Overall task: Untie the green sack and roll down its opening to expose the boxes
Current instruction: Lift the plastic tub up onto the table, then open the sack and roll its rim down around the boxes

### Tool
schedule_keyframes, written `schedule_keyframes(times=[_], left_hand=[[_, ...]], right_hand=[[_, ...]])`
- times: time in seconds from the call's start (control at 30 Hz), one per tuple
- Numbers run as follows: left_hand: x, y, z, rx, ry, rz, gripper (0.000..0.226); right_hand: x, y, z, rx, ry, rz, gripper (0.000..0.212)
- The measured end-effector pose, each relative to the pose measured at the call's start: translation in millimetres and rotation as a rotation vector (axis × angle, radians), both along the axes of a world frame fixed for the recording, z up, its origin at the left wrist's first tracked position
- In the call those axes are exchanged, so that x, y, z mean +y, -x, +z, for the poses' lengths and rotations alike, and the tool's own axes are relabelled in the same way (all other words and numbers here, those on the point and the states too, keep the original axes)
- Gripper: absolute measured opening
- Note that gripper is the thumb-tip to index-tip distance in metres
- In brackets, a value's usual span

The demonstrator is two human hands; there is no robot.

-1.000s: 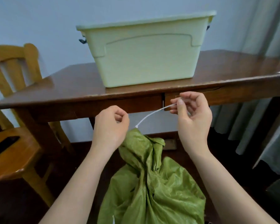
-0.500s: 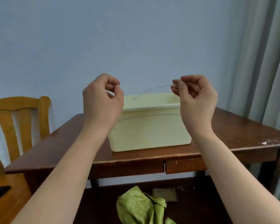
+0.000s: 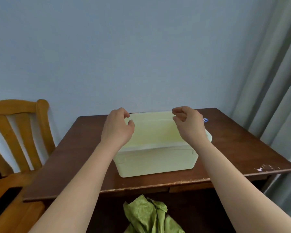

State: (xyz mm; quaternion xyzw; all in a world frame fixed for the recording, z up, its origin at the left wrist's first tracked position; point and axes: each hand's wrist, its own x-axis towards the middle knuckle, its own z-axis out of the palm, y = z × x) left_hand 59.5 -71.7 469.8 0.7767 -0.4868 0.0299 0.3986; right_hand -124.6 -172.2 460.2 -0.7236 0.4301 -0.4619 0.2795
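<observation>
The green sack sits on the floor below the table's front edge. Only its crumpled, bunched top shows at the bottom of the frame, with no tie around it. No boxes are visible. Both hands are raised over the pale green bin. My left hand hovers over the bin's left end with thumb and fingers apart and nothing in them. My right hand is over the bin's right end, its fingertips pinched on a thin white string. The string shows only faintly and runs left across the bin's opening.
A pale green plastic bin stands on the dark wooden table. A wooden chair is at the left with a black phone on its seat. Grey curtains hang at the right. A small blue item lies behind the bin.
The string came off the sack's neck and both hands rose from the sack to above the bin. The view tilted up, then down a little. My left hand's fingers have spread apart.
</observation>
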Motion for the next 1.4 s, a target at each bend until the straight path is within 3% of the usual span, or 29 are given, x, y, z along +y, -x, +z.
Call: schedule_keyframes(times=[0.13, 0.2, 0.33, 0.5, 0.6, 0.7, 0.8, 0.93, 1.03, 1.23, 1.33, 1.4], left_hand=[[6, 0, 19, 0.071, -0.028, -0.023, 0.018], [11, 5, 28, 0.115, -0.013, -0.042, 0.017], [30, 19, 37, 0.228, -0.068, -0.057, 0.038], [52, 30, 12, 0.356, -0.194, -0.184, 0.040], [66, 34, -27, 0.346, -0.268, -0.238, 0.033], [84, 38, -81, 0.217, -0.197, -0.285, 0.024], [99, 42, -141, 0.208, -0.204, -0.256, 0.021], [104, 50, -222, 0.438, -0.414, -0.110, 0.035], [100, 52, -261, 0.704, -0.588, -0.002, 0.045], [94, 49, -297, 0.804, -0.678, 0.070, 0.040], [95, 48, -297, 0.885, -0.685, 0.129, 0.031], [93, 48, -290, 0.986, -0.689, 0.176, 0.020]], right_hand=[[9, -2, 21, -0.036, -0.064, 0.004, 0.029], [20, -2, 30, -0.152, -0.199, 0.037, 0.040], [48, 3, 35, -0.230, -0.540, 0.201, 0.046], [65, 20, 3, -0.004, -1.157, 0.582, 0.044], [67, 27, -42, 0.144, -1.346, 0.645, 0.041], [68, 31, -105, 0.255, -1.387, 0.491, 0.033], [63, 33, -179, 0.341, -1.369, 0.332, 0.025], [53, 33, -266, 0.539, -1.303, 0.327, 0.043], [45, 17, -307, 0.555, -1.334, 0.263, 0.051], [42, -21, -352, 0.622, -1.423, 0.295, 0.049], [51, -14, -355, 0.459, -1.501, 0.178, 0.049], [60, -3, -347, 0.243, -1.500, 0.082, 0.032]])
